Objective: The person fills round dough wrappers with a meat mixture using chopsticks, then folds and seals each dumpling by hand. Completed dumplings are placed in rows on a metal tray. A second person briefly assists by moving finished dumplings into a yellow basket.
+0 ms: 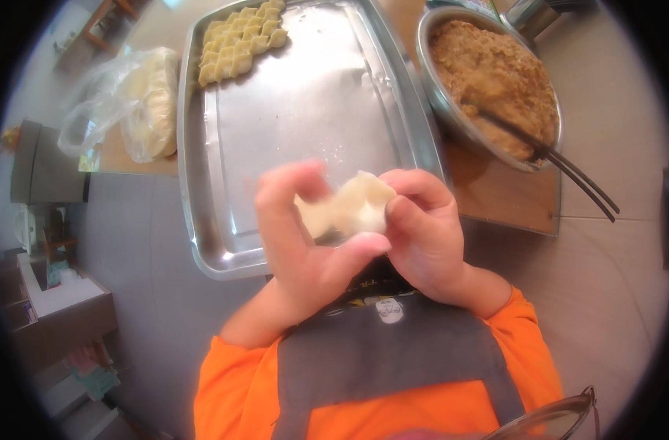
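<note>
A pale dough wrapper, partly folded (367, 206), is between my hands above the near edge of a metal tray (307, 121). My right hand (428, 236) pinches its right edge between thumb and fingers. My left hand (301, 236) is curved around the other side, fingers apart and blurred; whether it grips the dough I cannot tell. Folded dumplings (241, 41) sit in rows in the tray's far left corner. Right of the tray, a metal bowl (439, 107) holds brown minced filling (494, 71), with dark chopsticks (573, 168) resting in it and sticking out over the rim.
A clear plastic bag (92, 104) with stacked wrappers (158, 110) lies left of the tray on the wooden table (510, 203). A metal container (532, 19) stands beyond the bowl. Farther left are a grey cabinet (48, 165) and a low drawer unit (65, 313).
</note>
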{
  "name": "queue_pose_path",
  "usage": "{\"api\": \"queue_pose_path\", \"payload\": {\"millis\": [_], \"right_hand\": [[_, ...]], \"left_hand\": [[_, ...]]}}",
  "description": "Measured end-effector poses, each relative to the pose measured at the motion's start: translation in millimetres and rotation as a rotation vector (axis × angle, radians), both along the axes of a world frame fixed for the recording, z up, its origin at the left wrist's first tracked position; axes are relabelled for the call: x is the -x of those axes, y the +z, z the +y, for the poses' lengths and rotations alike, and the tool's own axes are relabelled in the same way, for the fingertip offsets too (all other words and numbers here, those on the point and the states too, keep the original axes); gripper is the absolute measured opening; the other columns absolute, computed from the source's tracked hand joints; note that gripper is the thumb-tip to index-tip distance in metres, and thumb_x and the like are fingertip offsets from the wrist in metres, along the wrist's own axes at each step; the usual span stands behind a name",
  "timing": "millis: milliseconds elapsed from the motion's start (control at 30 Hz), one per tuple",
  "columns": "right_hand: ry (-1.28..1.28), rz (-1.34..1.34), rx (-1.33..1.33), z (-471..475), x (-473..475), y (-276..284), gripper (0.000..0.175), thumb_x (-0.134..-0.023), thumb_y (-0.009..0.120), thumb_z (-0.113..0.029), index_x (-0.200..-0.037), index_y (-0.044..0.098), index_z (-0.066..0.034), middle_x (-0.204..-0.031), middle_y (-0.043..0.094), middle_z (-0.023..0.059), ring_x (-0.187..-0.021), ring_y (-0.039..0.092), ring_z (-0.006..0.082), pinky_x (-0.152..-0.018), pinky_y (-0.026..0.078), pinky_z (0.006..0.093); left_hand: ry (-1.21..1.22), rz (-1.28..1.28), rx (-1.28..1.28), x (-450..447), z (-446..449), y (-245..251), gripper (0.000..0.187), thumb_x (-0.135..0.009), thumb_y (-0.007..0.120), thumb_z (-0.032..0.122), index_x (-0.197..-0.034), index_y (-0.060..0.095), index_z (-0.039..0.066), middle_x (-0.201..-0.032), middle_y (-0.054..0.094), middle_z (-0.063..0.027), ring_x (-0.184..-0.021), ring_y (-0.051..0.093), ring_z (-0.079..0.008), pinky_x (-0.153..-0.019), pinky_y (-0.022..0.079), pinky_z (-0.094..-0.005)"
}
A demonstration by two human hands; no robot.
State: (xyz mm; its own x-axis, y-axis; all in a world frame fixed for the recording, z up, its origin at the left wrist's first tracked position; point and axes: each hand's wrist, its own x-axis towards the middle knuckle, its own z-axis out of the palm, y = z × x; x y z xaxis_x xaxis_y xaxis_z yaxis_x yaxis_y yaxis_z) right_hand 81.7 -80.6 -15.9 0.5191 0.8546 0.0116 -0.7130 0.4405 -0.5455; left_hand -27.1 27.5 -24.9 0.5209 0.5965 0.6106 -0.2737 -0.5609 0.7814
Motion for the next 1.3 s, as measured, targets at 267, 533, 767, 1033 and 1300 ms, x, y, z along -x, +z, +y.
{"api": "queue_pose_path", "payload": {"millis": [267, 533, 767, 1033, 1300], "right_hand": [[-0.121, -0.505, 0.040, -4.1, -4.9, -5.1, 0.019, -0.083, 0.072, 0.011, -0.099, 0.067, 0.0020, -0.096, 0.068, 0.0094, -0.091, 0.066, 0.0160, -0.080, 0.054, 0.0284], [-0.153, -0.782, 0.005, -12.6, -11.7, 1.3, 0.019, -0.078, 0.078, 0.006, -0.092, 0.068, -0.0020, -0.089, 0.068, 0.0105, -0.079, 0.066, 0.0188, -0.071, 0.053, 0.0295], [-0.219, -1.107, 0.018, -14.8, -28.1, 13.1, 0.022, -0.078, 0.079, 0.004, -0.097, 0.070, -0.0034, -0.092, 0.069, 0.0102, -0.082, 0.068, 0.0191, -0.072, 0.055, 0.0290], [-0.074, -0.887, 0.327, -5.2, -26.1, 16.4, 0.041, -0.085, 0.067, 0.006, -0.125, 0.060, 0.0016, -0.119, 0.062, 0.0134, -0.104, 0.064, 0.0200, -0.089, 0.054, 0.0314], [-0.129, -1.147, 0.420, -11.5, -32.6, 6.9, 0.047, -0.086, 0.069, 0.003, -0.131, 0.057, -0.0020, -0.126, 0.061, 0.0118, -0.103, 0.065, 0.0198, -0.087, 0.055, 0.0313]], "left_hand": [[-0.083, -0.073, -0.093, 5.5, 1.0, 5.7, 0.020, -0.090, 0.069, 0.003, -0.108, 0.061, -0.002, -0.077, 0.059, -0.0099, -0.062, 0.051, -0.0211, -0.055, 0.042, -0.0314], [-0.247, -0.105, -0.197, 10.7, 13.4, 18.2, 0.044, -0.088, 0.074, 0.027, -0.114, 0.062, -0.006, -0.082, 0.063, -0.0103, -0.062, 0.054, -0.0225, -0.055, 0.043, -0.0332], [-0.312, 0.248, -0.195, 15.5, 37.9, 70.8, 0.045, -0.081, 0.082, 0.025, -0.115, 0.067, -0.002, -0.102, 0.067, -0.0149, -0.089, 0.067, -0.0263, -0.076, 0.054, -0.0321], [-0.044, 0.540, -0.171, -22.3, 114.7, 58.6, 0.008, -0.087, 0.073, 0.007, -0.092, 0.075, 0.001, -0.089, 0.070, -0.0088, -0.076, 0.067, -0.0142, -0.069, 0.053, -0.0272], [0.254, 0.682, -0.518, -80.3, 225.7, 13.9, 0.018, -0.087, 0.069, 0.020, -0.092, 0.075, 0.003, -0.089, 0.070, -0.0116, -0.077, 0.067, -0.0261, -0.073, 0.052, -0.0344]]}}
